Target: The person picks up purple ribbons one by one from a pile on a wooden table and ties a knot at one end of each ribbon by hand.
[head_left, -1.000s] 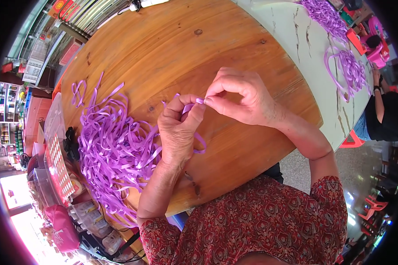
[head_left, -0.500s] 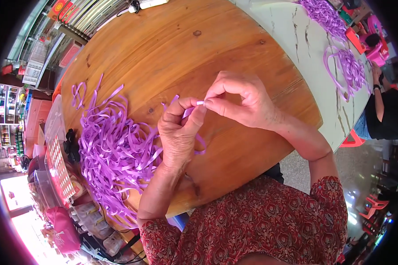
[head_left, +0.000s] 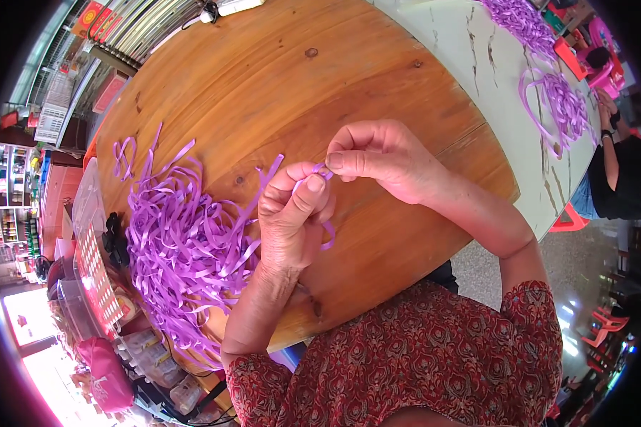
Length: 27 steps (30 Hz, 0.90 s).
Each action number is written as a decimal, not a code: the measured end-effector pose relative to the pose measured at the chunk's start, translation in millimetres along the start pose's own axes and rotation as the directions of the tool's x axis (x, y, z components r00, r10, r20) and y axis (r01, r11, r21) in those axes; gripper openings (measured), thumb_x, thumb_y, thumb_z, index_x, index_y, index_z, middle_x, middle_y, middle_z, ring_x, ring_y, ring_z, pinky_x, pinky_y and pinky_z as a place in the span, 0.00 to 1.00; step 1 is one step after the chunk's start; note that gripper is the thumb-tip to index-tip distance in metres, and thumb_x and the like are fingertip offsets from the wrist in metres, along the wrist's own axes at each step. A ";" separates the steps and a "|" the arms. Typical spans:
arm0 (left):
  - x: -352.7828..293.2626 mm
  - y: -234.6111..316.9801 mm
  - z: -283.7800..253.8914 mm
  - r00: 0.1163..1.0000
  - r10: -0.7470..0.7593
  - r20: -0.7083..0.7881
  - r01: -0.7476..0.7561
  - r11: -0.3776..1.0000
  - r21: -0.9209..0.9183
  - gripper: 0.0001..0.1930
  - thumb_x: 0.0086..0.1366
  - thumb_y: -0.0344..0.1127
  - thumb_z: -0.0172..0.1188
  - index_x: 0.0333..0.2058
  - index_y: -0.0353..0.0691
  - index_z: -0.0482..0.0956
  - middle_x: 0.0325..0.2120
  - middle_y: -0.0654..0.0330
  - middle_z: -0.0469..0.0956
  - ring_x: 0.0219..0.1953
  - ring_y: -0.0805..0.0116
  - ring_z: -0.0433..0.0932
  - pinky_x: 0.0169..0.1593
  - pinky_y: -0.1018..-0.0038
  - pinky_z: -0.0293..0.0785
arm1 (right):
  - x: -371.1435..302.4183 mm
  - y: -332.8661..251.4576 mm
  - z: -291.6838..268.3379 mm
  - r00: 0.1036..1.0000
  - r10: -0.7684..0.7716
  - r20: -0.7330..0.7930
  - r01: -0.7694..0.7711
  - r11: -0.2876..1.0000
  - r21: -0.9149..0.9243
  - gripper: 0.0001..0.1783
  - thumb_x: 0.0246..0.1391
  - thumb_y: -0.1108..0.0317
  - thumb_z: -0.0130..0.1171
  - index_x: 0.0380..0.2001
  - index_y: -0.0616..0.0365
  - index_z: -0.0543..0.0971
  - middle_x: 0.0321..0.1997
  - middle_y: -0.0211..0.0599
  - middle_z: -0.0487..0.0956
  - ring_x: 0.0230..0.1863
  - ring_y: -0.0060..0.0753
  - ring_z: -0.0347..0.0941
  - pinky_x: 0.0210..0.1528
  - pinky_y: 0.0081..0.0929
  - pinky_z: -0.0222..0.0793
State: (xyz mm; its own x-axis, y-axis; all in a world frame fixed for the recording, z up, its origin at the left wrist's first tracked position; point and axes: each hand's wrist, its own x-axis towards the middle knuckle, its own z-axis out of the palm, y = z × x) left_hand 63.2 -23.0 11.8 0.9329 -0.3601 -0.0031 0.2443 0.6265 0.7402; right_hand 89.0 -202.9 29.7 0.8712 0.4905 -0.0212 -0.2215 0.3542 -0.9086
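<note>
Over the wooden table, my left hand (head_left: 294,206) pinches a narrow purple ribbon (head_left: 323,171) between thumb and fingers. A small bend or loop of it stands up at the fingertips. My right hand (head_left: 384,160) is closed on the same bit of ribbon with thumb and forefinger, its tips almost touching the left ones. Lengths of ribbon trail out behind and below my left hand. To the left of that hand lies a large tangled heap of purple ribbons (head_left: 185,235), some strands reaching toward my wrist.
The brown wooden table (head_left: 377,78) meets a white marbled table (head_left: 452,35) at the right, which bears more purple ribbons (head_left: 559,107). Another person's hand (head_left: 605,107) is beside them. Plastic boxes and a pink bag (head_left: 103,373) crowd the left edge.
The ribbon end between my fingers has gone from a short flat piece to a small bend or loop. My right thumb has come over the top, and my left thumb has shifted slightly.
</note>
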 end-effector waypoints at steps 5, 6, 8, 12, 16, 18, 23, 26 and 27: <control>1.4 0.4 2.3 0.997 0.020 -0.073 -0.023 0.999 -0.029 0.06 0.62 0.28 0.59 0.38 0.37 0.78 0.20 0.71 0.71 0.17 0.83 0.55 0.21 0.81 0.52 | -0.5 -0.4 2.7 0.972 -0.235 0.006 0.223 0.916 -0.334 0.05 0.55 0.73 0.59 0.34 0.62 0.76 0.32 0.27 0.75 0.33 0.18 0.70 0.36 0.17 0.67; 1.2 0.7 1.6 0.997 0.021 -0.075 -0.023 0.999 -0.028 0.06 0.62 0.28 0.59 0.38 0.37 0.78 0.20 0.71 0.71 0.17 0.83 0.55 0.21 0.81 0.52 | 1.2 -0.2 3.8 0.908 -0.417 0.040 0.378 0.773 -0.509 0.05 0.53 0.75 0.60 0.34 0.61 0.77 0.31 0.28 0.74 0.33 0.20 0.70 0.35 0.19 0.67; 1.3 0.8 -0.3 0.997 0.011 -0.077 -0.013 1.000 -0.027 0.05 0.62 0.28 0.59 0.37 0.37 0.78 0.20 0.70 0.71 0.17 0.83 0.56 0.21 0.82 0.52 | 3.1 -1.4 3.9 0.812 -0.573 0.111 0.494 0.574 -0.653 0.07 0.51 0.77 0.61 0.35 0.61 0.77 0.30 0.30 0.74 0.32 0.23 0.71 0.34 0.20 0.67; 1.6 0.9 1.2 0.996 0.036 -0.080 -0.038 0.999 -0.019 0.05 0.62 0.28 0.59 0.36 0.37 0.78 0.20 0.70 0.71 0.17 0.83 0.56 0.21 0.83 0.52 | 2.6 -4.6 2.6 0.680 -0.674 0.287 0.593 0.276 -0.757 0.10 0.44 0.79 0.64 0.33 0.59 0.79 0.28 0.32 0.74 0.30 0.29 0.71 0.31 0.24 0.66; 0.7 0.4 -0.6 0.996 0.040 -0.077 -0.041 0.999 -0.003 0.05 0.61 0.28 0.59 0.36 0.37 0.79 0.20 0.70 0.71 0.17 0.82 0.57 0.20 0.83 0.52 | 1.7 -6.4 0.9 0.673 -0.662 0.328 0.591 0.215 -0.778 0.11 0.41 0.78 0.66 0.32 0.58 0.80 0.28 0.31 0.75 0.28 0.29 0.70 0.30 0.25 0.66; 0.7 -0.2 0.3 0.996 0.039 -0.074 -0.038 0.999 0.013 0.05 0.61 0.28 0.59 0.36 0.37 0.79 0.20 0.70 0.71 0.17 0.82 0.58 0.20 0.83 0.52 | 1.2 -6.1 -0.5 0.670 -0.664 0.332 0.595 0.212 -0.776 0.11 0.40 0.76 0.67 0.32 0.58 0.81 0.28 0.30 0.75 0.28 0.29 0.70 0.30 0.26 0.66; 0.3 -0.1 1.4 0.995 0.037 -0.088 -0.031 0.998 0.062 0.04 0.61 0.26 0.59 0.36 0.37 0.79 0.20 0.69 0.72 0.17 0.82 0.59 0.20 0.83 0.52 | 1.1 -7.1 -3.4 0.645 -0.672 0.365 0.603 0.154 -0.783 0.13 0.38 0.72 0.70 0.32 0.56 0.81 0.27 0.28 0.75 0.28 0.30 0.70 0.31 0.26 0.66; 1.8 -0.2 -2.5 0.996 -0.016 -0.082 0.020 0.999 0.048 0.05 0.61 0.26 0.59 0.36 0.37 0.79 0.20 0.69 0.73 0.18 0.83 0.59 0.21 0.83 0.52 | 0.8 -7.6 -4.7 0.633 -0.663 0.400 0.592 0.082 -0.801 0.12 0.39 0.73 0.69 0.31 0.56 0.81 0.27 0.27 0.75 0.28 0.29 0.70 0.32 0.26 0.66; 2.0 -0.5 -3.7 0.997 -0.018 -0.081 0.022 0.999 0.048 0.05 0.61 0.26 0.59 0.36 0.37 0.79 0.20 0.69 0.73 0.18 0.83 0.59 0.21 0.83 0.52 | 0.1 -7.6 -5.4 0.651 -0.649 0.395 0.590 0.105 -0.800 0.11 0.40 0.75 0.68 0.30 0.56 0.80 0.27 0.28 0.75 0.28 0.29 0.70 0.32 0.26 0.66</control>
State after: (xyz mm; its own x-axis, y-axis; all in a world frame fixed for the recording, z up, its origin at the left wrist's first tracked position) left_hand 65.9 -21.5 9.0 0.9468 -0.3140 -0.0709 0.2517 0.5846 0.7713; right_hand 93.1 -209.8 34.3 0.5374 0.4038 0.7404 0.8417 -0.3107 -0.4415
